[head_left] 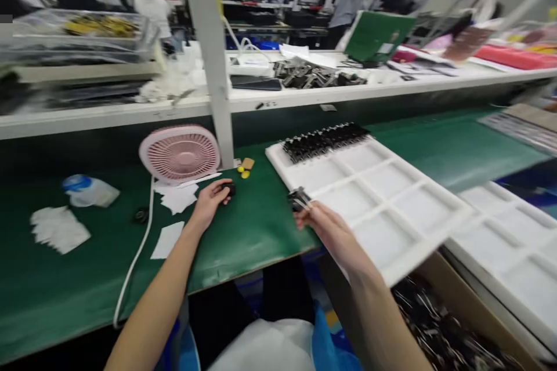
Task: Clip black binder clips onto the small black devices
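My left hand (211, 200) rests on the green mat, its fingers on a small round black object (228, 188). Between the fingertips of my right hand (324, 221) is a black binder clip (299, 199) with silver handles, held just off the left edge of a white foam tray (387, 206). Whether it is one clip or more I cannot tell. A dense row of black binder clips (326, 142) lines the tray's far end. The tray's other compartments show bare white.
A pink fan (180, 153) stands behind my left hand, its white cable (141, 249) running forward. A second white tray (509, 243) lies right, near a box of loose clips (448, 324). A white post (211, 58) and shelf rise behind. People are in the background.
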The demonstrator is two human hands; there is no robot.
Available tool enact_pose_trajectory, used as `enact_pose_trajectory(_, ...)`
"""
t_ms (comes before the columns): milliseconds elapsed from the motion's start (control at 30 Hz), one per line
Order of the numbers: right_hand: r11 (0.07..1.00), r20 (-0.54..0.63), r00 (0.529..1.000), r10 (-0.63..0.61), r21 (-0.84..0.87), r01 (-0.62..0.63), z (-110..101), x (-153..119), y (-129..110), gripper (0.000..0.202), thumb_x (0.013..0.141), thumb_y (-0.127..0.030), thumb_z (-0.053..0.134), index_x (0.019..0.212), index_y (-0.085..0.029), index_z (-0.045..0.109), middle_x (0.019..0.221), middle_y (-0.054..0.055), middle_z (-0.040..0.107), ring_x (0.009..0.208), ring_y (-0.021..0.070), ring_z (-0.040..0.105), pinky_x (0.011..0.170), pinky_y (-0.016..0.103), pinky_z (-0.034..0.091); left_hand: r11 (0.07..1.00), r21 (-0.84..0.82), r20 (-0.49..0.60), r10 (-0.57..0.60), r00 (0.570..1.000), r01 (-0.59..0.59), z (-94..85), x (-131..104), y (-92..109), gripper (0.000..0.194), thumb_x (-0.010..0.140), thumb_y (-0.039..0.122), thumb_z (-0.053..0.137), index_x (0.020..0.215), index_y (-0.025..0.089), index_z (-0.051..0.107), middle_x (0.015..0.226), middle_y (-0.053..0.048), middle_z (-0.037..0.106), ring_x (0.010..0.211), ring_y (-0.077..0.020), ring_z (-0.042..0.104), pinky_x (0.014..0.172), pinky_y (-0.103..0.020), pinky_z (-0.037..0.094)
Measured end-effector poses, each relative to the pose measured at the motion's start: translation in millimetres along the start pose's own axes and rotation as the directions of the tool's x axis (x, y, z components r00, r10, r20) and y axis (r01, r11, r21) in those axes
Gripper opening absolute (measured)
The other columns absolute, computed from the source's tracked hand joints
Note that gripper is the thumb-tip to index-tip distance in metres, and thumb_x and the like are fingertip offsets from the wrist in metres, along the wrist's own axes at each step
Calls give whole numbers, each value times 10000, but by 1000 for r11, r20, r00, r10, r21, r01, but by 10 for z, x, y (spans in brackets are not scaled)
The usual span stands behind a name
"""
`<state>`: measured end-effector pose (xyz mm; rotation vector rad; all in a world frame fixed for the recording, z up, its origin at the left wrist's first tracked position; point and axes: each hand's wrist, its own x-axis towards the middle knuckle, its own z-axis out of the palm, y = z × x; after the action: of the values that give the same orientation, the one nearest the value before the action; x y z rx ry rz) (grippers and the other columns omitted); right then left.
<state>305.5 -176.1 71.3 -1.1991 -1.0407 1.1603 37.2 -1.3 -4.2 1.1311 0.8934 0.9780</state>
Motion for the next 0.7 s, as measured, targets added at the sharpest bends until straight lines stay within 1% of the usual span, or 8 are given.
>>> enact_pose_trajectory(33, 1000, 53, 999, 12, 6, -12, 200, 160, 127, 350, 922, -554, 665, 913, -204, 682, 911, 77, 686, 824, 227, 620, 814, 367, 515, 1000, -28, -2, 1, 1000, -1, -16, -9, -4, 578, 712, 430, 844, 1172, 131, 662, 961, -77, 671, 688, -108, 580, 617, -222, 451)
enact_pose_trajectory(100, 994, 83, 996, 39, 97, -47, 517, 468, 389, 365, 845, -529, 772, 963, -203, 658, 894, 59, 700, 760, 190, 601, 758, 322, 505, 997, -82, -13, -4, 1000, 3, -38, -32, 0, 592, 702, 417, 858, 1175, 140, 636, 919, -62, 660, 679, -114, 588, 600, -223, 439)
enact_pose_trajectory(200, 951, 64, 992, 107, 286, -121, 776, 845, 703, 492, 707, -518, 881, 979, -173, 662, 856, 62, 701, 670, 152, 573, 661, 275, 492, 990, -139, -25, -28, 999, 24, -56, -67, 21, 574, 665, 400, 888, 1100, 129, 628, 817, -46, 649, 658, -125, 590, 585, -227, 429)
enact_pose_trajectory(300, 950, 59, 992, 115, 285, -127, 843, 1036, 887, 484, 744, -578, 829, 866, -136, 675, 745, 57, 657, 570, 127, 523, 532, 245, 438, 982, -182, -16, -49, 999, 45, -76, -87, 32, 536, 655, 386, 899, 1046, 117, 650, 820, -65, 672, 668, -137, 605, 599, -243, 448)
enact_pose_trajectory(367, 971, 47, 993, 108, 208, -116, 837, 1065, 964, 490, 806, -618, 757, 827, -137, 664, 609, 14, 577, 466, 107, 436, 423, 223, 313, 978, -204, -10, -52, 999, 49, -92, -93, 26, 523, 650, 369, 906, 1042, 113, 671, 846, -78, 689, 669, -145, 616, 604, -257, 463)
enact_pose_trajectory(433, 986, 43, 994, 101, 131, -106, 823, 1050, 1020, 491, 845, -627, 712, 835, -138, 666, 534, -21, 497, 413, 92, 355, 390, 216, 201, 974, -219, -3, -59, 998, 57, -106, -95, 15, 506, 646, 351, 912, 1031, 107, 691, 852, -88, 700, 648, -145, 614, 608, -272, 479)
enact_pose_trajectory(467, 990, 48, 995, 90, 107, -94, 817, 1036, 1040, 485, 858, -620, 703, 856, -136, 676, 532, -27, 484, 413, 89, 343, 392, 216, 187, 972, -226, 1, -65, 998, 64, -111, -96, 11, 499, 646, 345, 914, 1026, 104, 697, 847, -90, 704, 638, -143, 612, 609, -276, 485)
enact_pose_trajectory(700, 998, 59, 998, -14, 54, 11, 801, 988, 1074, 506, 874, -590, 709, 1050, -116, 718, 722, 29, 581, 572, 132, 453, 493, 252, 367, 975, -191, 25, -110, 994, 112, -93, -119, 50, 527, 650, 367, 912, 1037, 85, 690, 806, -93, 715, 615, -146, 626, 603, -269, 510)
